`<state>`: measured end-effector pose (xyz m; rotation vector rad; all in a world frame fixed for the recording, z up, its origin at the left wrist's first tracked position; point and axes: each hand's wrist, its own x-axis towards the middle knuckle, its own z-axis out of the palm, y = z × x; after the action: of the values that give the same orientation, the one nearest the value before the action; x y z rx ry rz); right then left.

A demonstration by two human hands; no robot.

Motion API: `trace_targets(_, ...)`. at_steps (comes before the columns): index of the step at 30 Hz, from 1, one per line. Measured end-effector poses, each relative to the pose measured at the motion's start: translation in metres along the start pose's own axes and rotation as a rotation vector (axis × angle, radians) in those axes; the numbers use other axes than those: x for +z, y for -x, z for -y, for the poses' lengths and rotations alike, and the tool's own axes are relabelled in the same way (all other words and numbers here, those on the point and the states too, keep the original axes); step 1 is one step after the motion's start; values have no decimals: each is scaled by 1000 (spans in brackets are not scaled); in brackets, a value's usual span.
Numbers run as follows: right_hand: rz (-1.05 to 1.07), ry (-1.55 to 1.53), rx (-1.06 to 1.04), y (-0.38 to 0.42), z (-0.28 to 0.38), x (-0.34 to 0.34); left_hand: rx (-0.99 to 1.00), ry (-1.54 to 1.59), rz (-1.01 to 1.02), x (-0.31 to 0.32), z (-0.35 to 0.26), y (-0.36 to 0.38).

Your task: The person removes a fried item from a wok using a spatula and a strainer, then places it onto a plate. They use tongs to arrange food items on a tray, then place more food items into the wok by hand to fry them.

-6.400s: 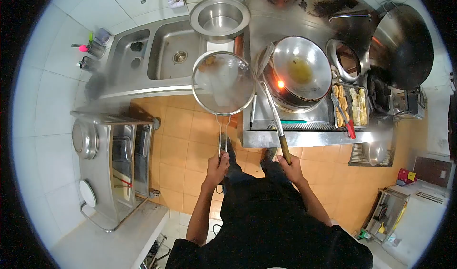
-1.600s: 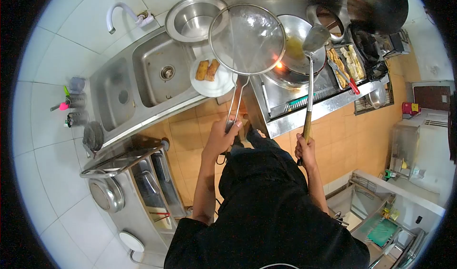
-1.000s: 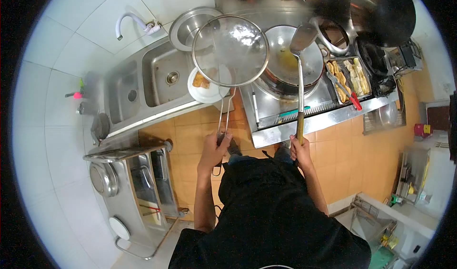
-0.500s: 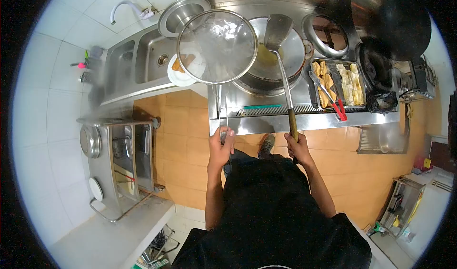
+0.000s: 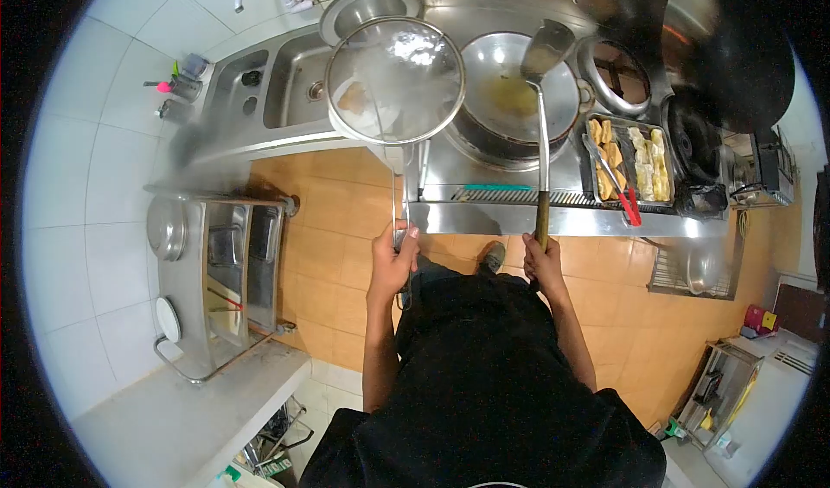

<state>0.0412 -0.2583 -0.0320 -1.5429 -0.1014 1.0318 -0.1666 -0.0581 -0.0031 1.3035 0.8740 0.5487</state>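
Observation:
My left hand (image 5: 394, 259) is closed around the metal handle of a large round mesh strainer (image 5: 411, 73). The strainer is held flat, left of the wok (image 5: 484, 69) and over a white plate (image 5: 342, 130). A brown piece of food (image 5: 353, 99) on the plate shows through the mesh. In my closed right hand (image 5: 543, 263) is the wooden handle of a wok spatula (image 5: 544, 142). Its metal blade is above the wok's far right side. A little yellowish oil (image 5: 512, 96) lies at the bottom of the wok.
Right of the wok, a metal tray (image 5: 629, 196) holds golden and pale food pieces, with red-handled tongs (image 5: 624, 196) across it. A steel pot (image 5: 372, 12) stands behind the sink (image 5: 290, 77). A shelved trolley (image 5: 197, 289) is at left, a burner (image 5: 692, 133) at right.
The view has shifted, with the counter appearing further right. My left hand's strainer has moved left relative to the wok, more over the plate. The spatula blade has moved toward the wok's right side.

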Motion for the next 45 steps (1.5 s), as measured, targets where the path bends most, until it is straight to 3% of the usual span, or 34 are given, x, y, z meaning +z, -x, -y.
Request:
trace_targets(10,-135,-137,-31,0,-8,85,74,-206,224,-93,-18,-43)
trace_targets(18,-184,-131,8,10,-21,131,1,-177,266,-142,-17,-62)
trace_targets(28,-218,-47,-13,-1,-22,161,-95,-77,297,-166,-13,-69)
trace_targets(45,-243,-166,-13,5,-21,156,9,-144,322,-154,-26,-88)
